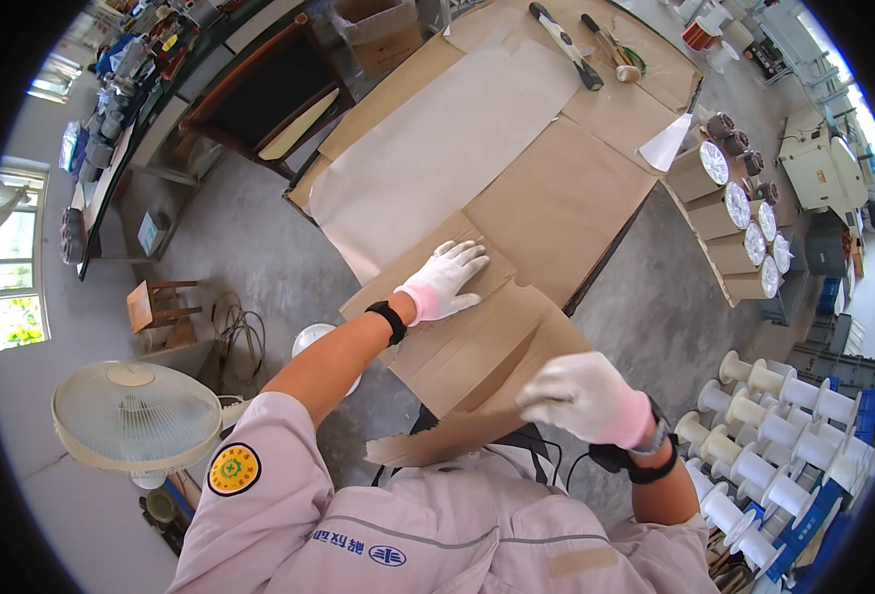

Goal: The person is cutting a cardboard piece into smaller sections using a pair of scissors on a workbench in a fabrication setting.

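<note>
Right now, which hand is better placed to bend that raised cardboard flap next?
Probably the right hand: it is curled at the raised flap. The left hand lies spread on the cardboard beyond it.

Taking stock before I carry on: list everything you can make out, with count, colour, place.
Folded cardboard: one, brown, front centre
Table: one, brown-covered, centre
Paper sheet: one, pale, on table
Long tool: one, black and pale, table's far end
Chair: one, black and brown, upper left
Cardboard box: one, brown, beyond chair
Workbench: one, dark-topped, left
Stool: one, brown, left
Fan: one, cream, lower left
Cable coil: one, dark, beside stool
Flanged spools: many, white, lower right
Large spools: several, brown-and-white, right
Left hand: one, white-gloved, flat on cardboard
Right hand: one, white-gloved, at cardboard's flap
</note>
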The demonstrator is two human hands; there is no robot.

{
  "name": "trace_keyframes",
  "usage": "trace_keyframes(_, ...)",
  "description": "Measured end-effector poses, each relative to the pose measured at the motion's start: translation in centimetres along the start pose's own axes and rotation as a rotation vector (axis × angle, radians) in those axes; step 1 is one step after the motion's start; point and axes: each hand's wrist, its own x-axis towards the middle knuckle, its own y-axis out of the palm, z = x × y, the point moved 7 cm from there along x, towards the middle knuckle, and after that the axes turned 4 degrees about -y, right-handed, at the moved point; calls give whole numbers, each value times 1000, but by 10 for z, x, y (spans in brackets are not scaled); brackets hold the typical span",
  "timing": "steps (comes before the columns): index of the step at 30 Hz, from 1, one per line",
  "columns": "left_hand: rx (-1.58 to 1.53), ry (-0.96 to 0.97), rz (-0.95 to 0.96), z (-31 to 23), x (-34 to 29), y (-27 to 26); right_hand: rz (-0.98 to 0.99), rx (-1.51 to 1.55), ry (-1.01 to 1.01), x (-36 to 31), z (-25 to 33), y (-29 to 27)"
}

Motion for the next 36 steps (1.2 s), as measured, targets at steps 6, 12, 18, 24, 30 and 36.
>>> trace_keyframes(6, 125, -102, -23, -37, -12, -36, -81, -35, -74, -56, 6, -44)
trace_keyframes(12, 307, -407, 24, -51, -66, -46, -385, 293, -198, -97, 7, -98)
trace_keyframes(18, 43, -355, -242, -35, -71, -79, -444, 702, -496, -106, 28, -140)
trace_keyframes(24, -145, -403, 159, -31, -58, -99, -607, 860, -718, -113, 53, -181)
trace_keyframes(30, -626, -265, 412, -37, -94, -70, -870, 886, -756, -134, 26, -212)
trace_keyframes(36, -279, -319, 524, -137, -108, -117, -959, 940, -728, -157, -24, -245)
